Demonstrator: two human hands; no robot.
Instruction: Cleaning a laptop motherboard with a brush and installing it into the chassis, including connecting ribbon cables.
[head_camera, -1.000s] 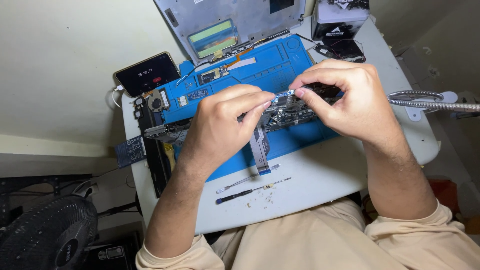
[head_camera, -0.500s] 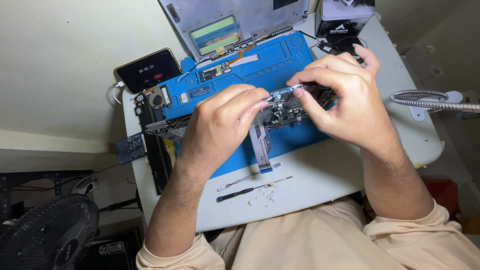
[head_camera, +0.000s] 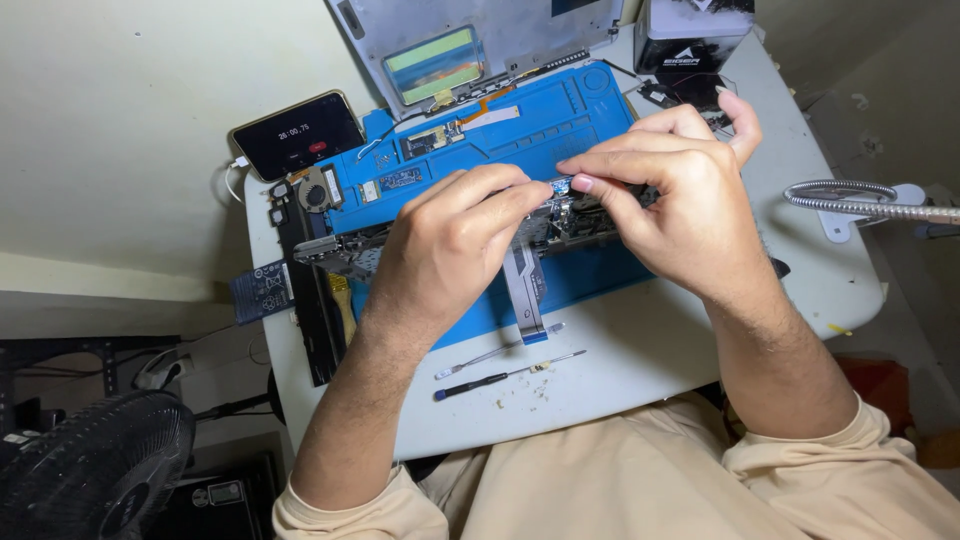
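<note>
Two hands, the left hand (head_camera: 450, 250) and right hand (head_camera: 670, 205), pinch closed on a small part (head_camera: 560, 186) above the circuit board (head_camera: 545, 230); steady, gentle fingertip pressure seems wisest.

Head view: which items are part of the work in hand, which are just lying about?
In use:
left hand
right hand
circuit board
blue mat
flat ribbon cable

Lying about:
screwdriver
phone
fan
black box
gooseneck lamp arm

Blue work mat (head_camera: 590, 120) on white table (head_camera: 650, 350), black phone (head_camera: 298, 134), beige sleeves (head_camera: 880, 450), black fan (head_camera: 90, 470).
</note>
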